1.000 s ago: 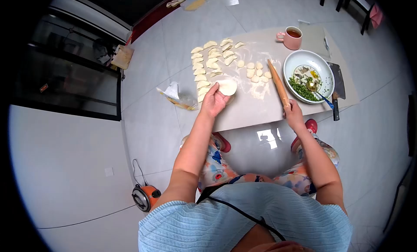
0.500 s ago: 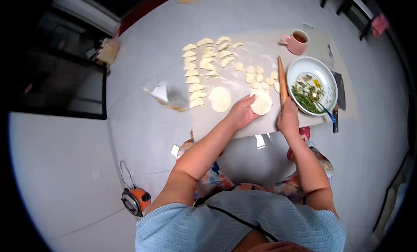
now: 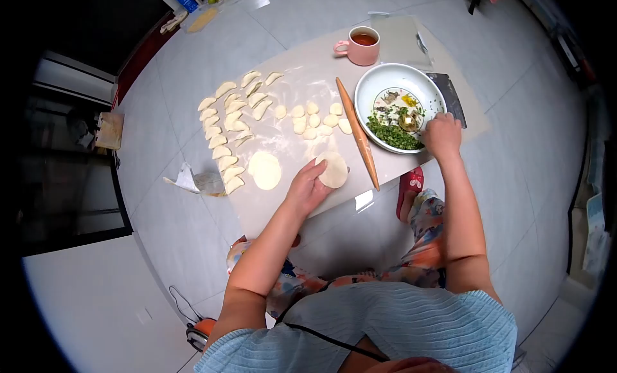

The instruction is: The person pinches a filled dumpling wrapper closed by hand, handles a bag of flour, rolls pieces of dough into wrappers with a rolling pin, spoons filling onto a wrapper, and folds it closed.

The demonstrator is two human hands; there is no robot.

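A wide white bowl (image 3: 369, 90) stands right of the upper centre of the frame. Chopped greens (image 3: 393, 137) are heaped along its lower part, with greyish seasoning (image 3: 389, 96) and a patch of yellow (image 3: 409, 100) near the upper part of its floor, and bits of green stuck to its wall. The head of a shiny spoon (image 3: 409, 121) rests among them. Above the bowl and to its left, a pink mug (image 3: 364, 53) holds a reddish-brown drink (image 3: 364, 40).

The dough wrapper (image 3: 333, 171) is at the centre of the frame: a thin, pale, nearly round disc with a smooth, matte face. The left grip (image 3: 307, 189) is closed on its left edge, thumb on top, so most of the disc extends to the right of the fingers. It is held over the near part of the tabletop (image 3: 257, 211), left of the rolling pin (image 3: 358, 134) and well apart from the bowl.

The right grip (image 3: 442, 136) is at the bowl's lower-right rim, fingers curled downward. The spoon's handle is hidden there, so whether the fingers are closed around it cannot be told.

Left of the held disc lie overlapping flat rounds (image 3: 267, 175); small dough pieces (image 3: 314, 120) sit above it, and folded dumplings (image 3: 236, 125) line the left of the tabletop.
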